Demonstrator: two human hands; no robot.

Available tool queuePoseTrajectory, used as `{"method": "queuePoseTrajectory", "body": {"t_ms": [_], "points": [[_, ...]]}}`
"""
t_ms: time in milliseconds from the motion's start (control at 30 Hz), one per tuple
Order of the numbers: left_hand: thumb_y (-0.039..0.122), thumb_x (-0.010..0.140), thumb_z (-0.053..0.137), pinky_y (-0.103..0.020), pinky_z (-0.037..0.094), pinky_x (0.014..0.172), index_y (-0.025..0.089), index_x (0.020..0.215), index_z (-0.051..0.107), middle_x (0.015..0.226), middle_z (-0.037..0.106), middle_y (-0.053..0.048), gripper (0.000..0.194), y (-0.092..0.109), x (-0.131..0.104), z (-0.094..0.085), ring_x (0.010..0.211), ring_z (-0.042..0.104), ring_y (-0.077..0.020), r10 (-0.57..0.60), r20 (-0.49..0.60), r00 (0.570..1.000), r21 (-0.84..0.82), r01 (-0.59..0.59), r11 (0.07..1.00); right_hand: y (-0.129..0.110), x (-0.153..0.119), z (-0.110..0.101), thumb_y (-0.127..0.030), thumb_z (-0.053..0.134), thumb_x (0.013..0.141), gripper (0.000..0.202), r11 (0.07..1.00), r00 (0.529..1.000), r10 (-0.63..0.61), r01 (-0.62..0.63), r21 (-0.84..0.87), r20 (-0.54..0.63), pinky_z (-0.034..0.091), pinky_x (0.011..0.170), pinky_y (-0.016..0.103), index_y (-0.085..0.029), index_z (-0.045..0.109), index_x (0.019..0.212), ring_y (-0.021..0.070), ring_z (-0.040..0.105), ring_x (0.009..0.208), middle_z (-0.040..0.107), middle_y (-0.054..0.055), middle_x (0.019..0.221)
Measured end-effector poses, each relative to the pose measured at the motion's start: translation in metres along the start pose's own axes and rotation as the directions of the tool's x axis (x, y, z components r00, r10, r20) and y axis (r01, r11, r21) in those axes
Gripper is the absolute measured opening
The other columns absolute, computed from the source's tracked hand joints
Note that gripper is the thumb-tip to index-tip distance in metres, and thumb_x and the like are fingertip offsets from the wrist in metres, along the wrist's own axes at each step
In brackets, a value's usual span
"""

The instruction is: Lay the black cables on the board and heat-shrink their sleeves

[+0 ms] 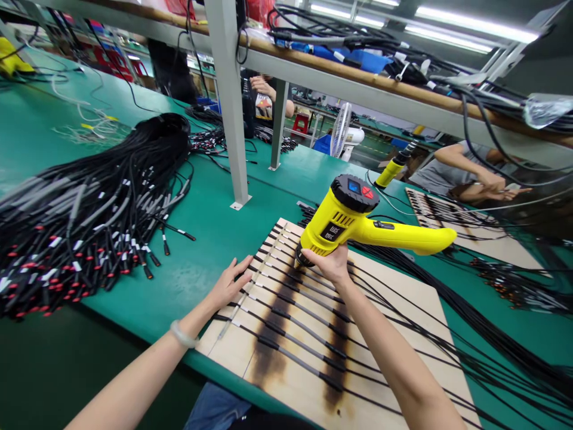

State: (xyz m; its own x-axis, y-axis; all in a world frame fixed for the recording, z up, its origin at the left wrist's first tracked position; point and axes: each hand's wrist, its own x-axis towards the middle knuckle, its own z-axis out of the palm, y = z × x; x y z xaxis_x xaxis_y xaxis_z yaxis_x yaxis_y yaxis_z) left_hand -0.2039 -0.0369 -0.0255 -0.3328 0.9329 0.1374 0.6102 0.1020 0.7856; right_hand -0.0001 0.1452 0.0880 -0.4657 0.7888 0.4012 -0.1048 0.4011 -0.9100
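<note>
Heat gun (326, 218) — post (227, 107), fan (341, 128) beyond

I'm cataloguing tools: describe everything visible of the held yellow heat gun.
The yellow heat gun looks plastic. Its black cap carries a blue screen and red buttons; the body has vents and a dark label, the handle a switch. It is tilted, nozzle down over the scorched board, handle extending rightward. The right hand holds its lower body; whether it runs cannot be told.

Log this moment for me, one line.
board: scorched, cables across; right hand: holding yellow heat gun; left hand: at board's left edge
</note>
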Motion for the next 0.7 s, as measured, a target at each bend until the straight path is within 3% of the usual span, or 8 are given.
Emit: {"method": "queuePoseTrajectory", "body": {"t_ms": [233,433,567,700], "points": [[0.074,0.082,0.033,-0.052,0.012,0.116,0.02,0.134,0.05,0.14,0.043,-0.008,0.077,0.004,0.0,-0.002,0.131,0.041,-0.029,-0.028,0.011,1.0,-0.02,0.028,0.999,0.013,0.016,-0.006,-0.037,0.083,0.05,0.045,0.993,0.995,-0.048,0.038,-0.109,-0.092,0.054,0.085,0.045,-0.015,0.064,0.085,0.0278,0.068,0.084,0.071,0.01,0.089],[0.075,0.081,0.032,-0.053,0.013,0.115,0.019,0.135,0.049,0.141,0.042,-0.008,0.079,0.005,0.0,-0.003,0.132,0.037,-0.03,-0.041,0.018,0.999,-0.015,0.041,0.999,0.023,0.047,-0.014,-0.039,0.079,0.056,0.052,0.98,0.98,-0.114,0.084,-0.183,-0.161,0.051,0.088,0.035,-0.012,0.06,0.096,0.0265,0.065,0.097,0.069,0.01,0.095],[0.076,0.08,0.032,-0.051,0.013,0.116,0.014,0.134,0.05,0.14,0.042,-0.011,0.084,0.006,0.001,-0.003,0.132,0.038,-0.0304,-0.043,0.01,0.999,-0.014,0.043,0.999,0.035,0.066,-0.017,-0.04,0.081,0.053,0.063,0.976,0.964,-0.164,0.127,-0.176,-0.211,0.052,0.088,0.039,-0.012,0.057,0.104,0.0263,0.065,0.096,0.068,0.012,0.099],[0.076,0.081,0.033,-0.053,0.013,0.115,0.018,0.134,0.05,0.14,0.043,-0.009,0.08,0.008,0.001,-0.005,0.131,0.039,-0.03,-0.029,0.01,1.0,-0.017,0.029,0.999,0.049,0.078,-0.018,-0.038,0.083,0.051,0.07,0.976,0.953,-0.178,0.14,-0.165,-0.246,0.052,0.088,0.043,-0.013,0.054,0.109,0.0253,0.066,0.093,0.067,0.014,0.106]]}}
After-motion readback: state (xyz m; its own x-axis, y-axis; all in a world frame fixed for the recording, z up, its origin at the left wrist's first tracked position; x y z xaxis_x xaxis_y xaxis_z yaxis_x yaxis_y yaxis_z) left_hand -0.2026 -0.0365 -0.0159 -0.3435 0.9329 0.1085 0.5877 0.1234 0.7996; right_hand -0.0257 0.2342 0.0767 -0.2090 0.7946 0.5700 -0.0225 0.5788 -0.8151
